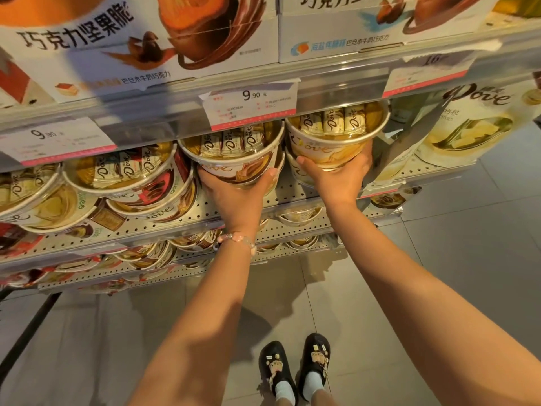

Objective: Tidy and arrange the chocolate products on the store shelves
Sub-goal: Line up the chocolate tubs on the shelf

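The person's left hand (237,197) cups the underside of a cream Dove chocolate tub (234,150), fingers and thumb curled round its base, while the right hand (336,174) grips a second Dove tub (333,136) just beside it at 3 o'clock. Both tubs sit tilted on lower tubs on the perforated shelf (295,191), under a 9.90 price tag (251,105). More stacked tubs (123,174) lie at 9 o'clock of the left hand, and a tall Dove box (465,124) stands at 3 o'clock of the right.
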`<state>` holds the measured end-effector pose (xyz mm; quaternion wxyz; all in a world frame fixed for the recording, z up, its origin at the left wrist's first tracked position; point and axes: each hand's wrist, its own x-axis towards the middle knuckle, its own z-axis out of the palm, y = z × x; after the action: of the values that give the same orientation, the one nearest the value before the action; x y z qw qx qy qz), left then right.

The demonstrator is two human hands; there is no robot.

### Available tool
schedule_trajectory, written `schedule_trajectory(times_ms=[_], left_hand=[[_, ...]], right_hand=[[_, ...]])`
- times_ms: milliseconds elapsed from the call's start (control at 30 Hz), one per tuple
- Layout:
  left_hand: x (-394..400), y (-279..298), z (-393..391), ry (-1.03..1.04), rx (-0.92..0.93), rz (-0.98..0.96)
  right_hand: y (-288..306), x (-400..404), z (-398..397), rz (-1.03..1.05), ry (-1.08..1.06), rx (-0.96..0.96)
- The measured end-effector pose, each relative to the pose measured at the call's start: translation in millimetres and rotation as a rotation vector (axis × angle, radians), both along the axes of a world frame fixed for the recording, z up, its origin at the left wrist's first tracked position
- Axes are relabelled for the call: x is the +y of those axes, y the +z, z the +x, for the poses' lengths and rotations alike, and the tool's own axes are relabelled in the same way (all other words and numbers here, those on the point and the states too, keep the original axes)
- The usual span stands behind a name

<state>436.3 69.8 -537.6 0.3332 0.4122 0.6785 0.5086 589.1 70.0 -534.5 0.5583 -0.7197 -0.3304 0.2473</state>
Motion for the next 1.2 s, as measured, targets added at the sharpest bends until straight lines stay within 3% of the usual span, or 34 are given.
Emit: schedule_trajectory(times_ms=[267, 500, 733, 1200], left_hand=[[5, -2, -17, -0.093, -0.006, 0.014], [2, 0, -12, -0.052, -0.017, 0.035], [-3, -2, -1, 0.047, 0.041, 0.076], [3, 8, 10, 0.144, 0.014, 0.042]], right_hand=[[7, 2, 23, -0.041, 0.194, -0.024], [9, 2, 32, -0.089, 0.272, 0.021], [10, -6, 2, -0.009, 0.064, -0.077], [16, -3, -16, -0.023, -0.06, -0.017]])
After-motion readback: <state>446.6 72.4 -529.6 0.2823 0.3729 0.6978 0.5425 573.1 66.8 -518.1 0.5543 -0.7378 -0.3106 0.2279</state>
